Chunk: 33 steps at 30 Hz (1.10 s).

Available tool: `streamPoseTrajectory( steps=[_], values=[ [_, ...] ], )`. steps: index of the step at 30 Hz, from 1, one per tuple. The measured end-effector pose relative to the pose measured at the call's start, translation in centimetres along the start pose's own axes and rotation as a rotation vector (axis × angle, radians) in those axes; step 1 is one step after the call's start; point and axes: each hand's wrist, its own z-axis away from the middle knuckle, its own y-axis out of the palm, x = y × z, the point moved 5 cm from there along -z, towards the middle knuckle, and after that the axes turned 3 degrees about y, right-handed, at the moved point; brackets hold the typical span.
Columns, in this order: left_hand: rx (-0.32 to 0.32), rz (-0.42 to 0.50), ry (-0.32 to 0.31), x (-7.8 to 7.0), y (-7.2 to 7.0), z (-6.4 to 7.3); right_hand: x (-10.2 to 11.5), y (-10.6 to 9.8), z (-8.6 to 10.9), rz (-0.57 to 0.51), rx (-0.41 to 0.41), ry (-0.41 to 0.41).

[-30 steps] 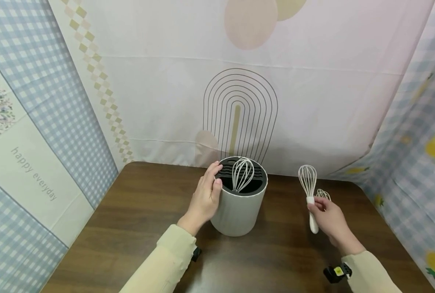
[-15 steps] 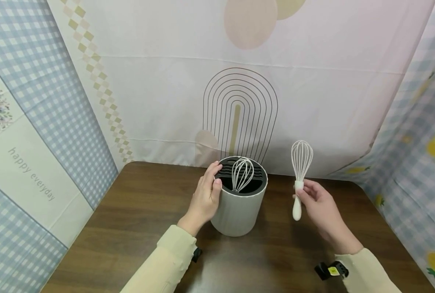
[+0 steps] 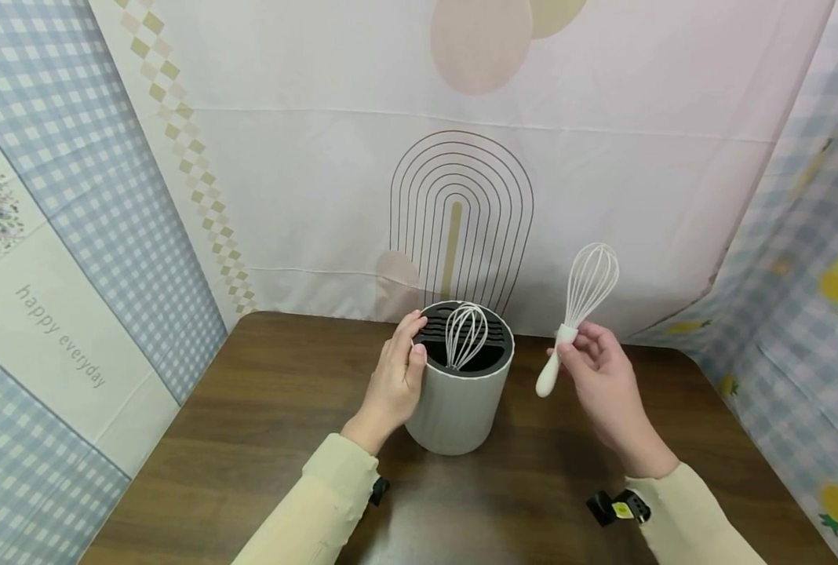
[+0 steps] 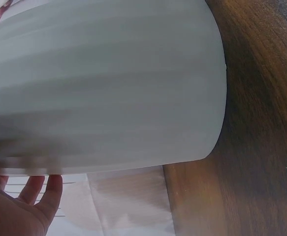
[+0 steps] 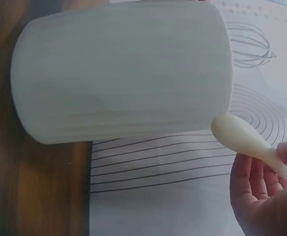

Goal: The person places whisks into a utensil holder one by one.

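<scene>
A pale grey utensil holder (image 3: 454,416) with a black slotted top stands upright on the wooden table. My left hand (image 3: 389,380) lies against its left side, fingertips and thumb at the rim; the left wrist view shows fingers touching the holder's wall (image 4: 109,88). One whisk (image 3: 466,337) stands in the holder's large front opening, its wire head sticking out and the rest hidden. To the right, my right hand (image 3: 610,384) pinches a white-handled whisk (image 3: 549,375) near the collar, wires up and leaning right. The handle (image 5: 239,137) points toward the holder in the right wrist view.
The brown table (image 3: 271,408) reaches back to a patterned cloth wall (image 3: 306,196). Blue checked cloths (image 3: 800,329) hang at both sides. Narrow slots line the rear half of the holder's top.
My right hand has lifted the whisk and brought it left toward the holder, tilting its wires rightward. Another whisk head behind that hand has gone from view. My left hand has stayed put.
</scene>
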Motion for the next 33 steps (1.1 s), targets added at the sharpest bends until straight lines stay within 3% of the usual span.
streamPoseTrajectory(
  steps=[11,23,33],
  values=[
    [0.004,-0.001,-0.001,0.3,0.0,-0.2,2.8,2.1,-0.8,-0.152,-0.040,-0.087],
    [0.001,0.008,0.004,0.2,0.1,-0.1,3.4,4.0,-1.0,-0.254,-0.073,-0.139],
    [-0.004,0.019,0.008,0.1,0.1,0.0,2.9,6.0,-1.1,-0.162,-0.030,-0.178]
  ],
)
